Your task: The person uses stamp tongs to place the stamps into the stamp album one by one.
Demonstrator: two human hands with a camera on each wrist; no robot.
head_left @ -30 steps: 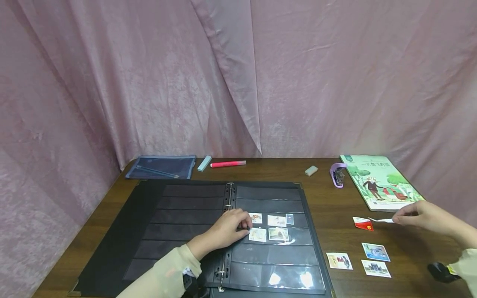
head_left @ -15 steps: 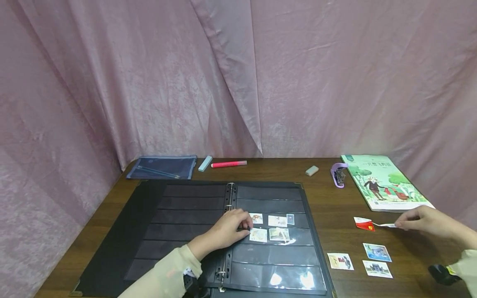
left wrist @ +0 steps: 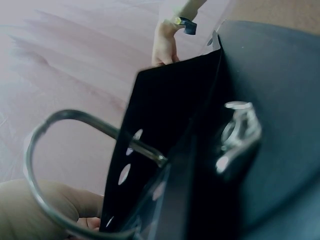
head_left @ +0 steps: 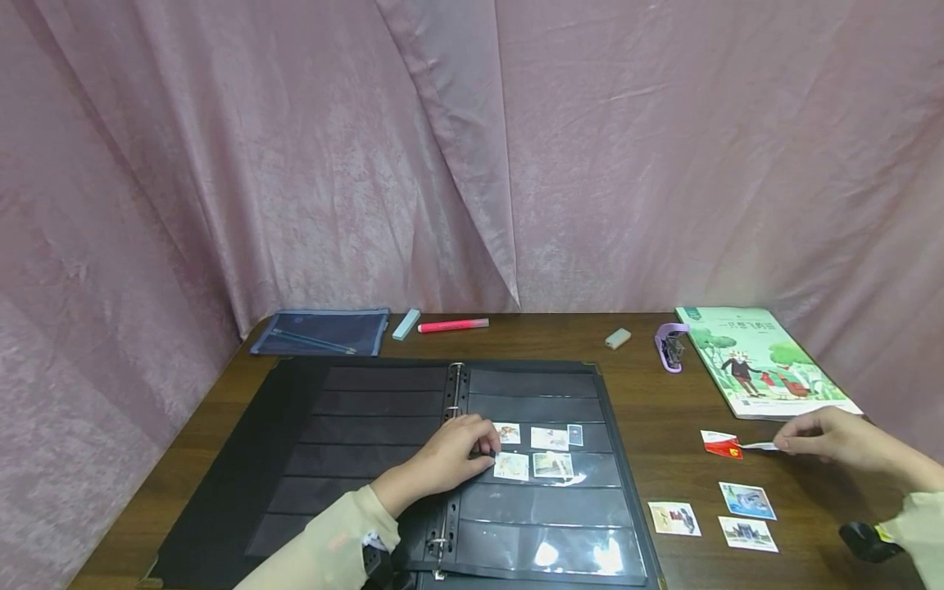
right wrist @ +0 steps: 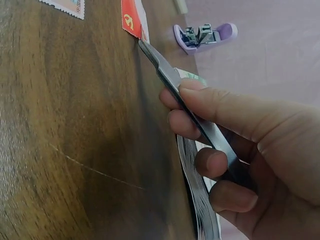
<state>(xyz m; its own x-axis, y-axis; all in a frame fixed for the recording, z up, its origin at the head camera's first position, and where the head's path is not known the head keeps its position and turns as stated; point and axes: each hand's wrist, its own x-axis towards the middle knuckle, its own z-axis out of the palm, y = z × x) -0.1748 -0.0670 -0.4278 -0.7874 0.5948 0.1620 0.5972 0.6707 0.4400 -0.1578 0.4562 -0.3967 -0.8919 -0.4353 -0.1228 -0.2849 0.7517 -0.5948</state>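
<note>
My right hand [head_left: 833,438] holds metal tweezers [right wrist: 175,92] between thumb and fingers. Their tips meet the right edge of a red-and-white stamp [head_left: 721,444] on the table. My left hand [head_left: 453,455] rests on the open black stamp album [head_left: 538,504], beside the rings, its fingers bent at the inner side of the right page. Whether those fingers pinch the page, I cannot tell. Several stamps, among them a pale one [head_left: 511,466] near the left fingertips, sit in two rows of the page's clear strips. In the left wrist view, the hand partly shows behind a metal ring [left wrist: 70,115].
Three more stamps lie right of the album, including a blue one [head_left: 747,500]. Behind them are a green illustrated book [head_left: 767,360], a purple stapler [head_left: 669,346] and an eraser [head_left: 617,338]. A red marker [head_left: 452,325] and blue mesh pouch [head_left: 320,332] lie at the back.
My right hand has dropped a little, and the tweezers' tips have gone from the red stamp's upper corner to lower on its right edge. My left hand has stayed in place.
</note>
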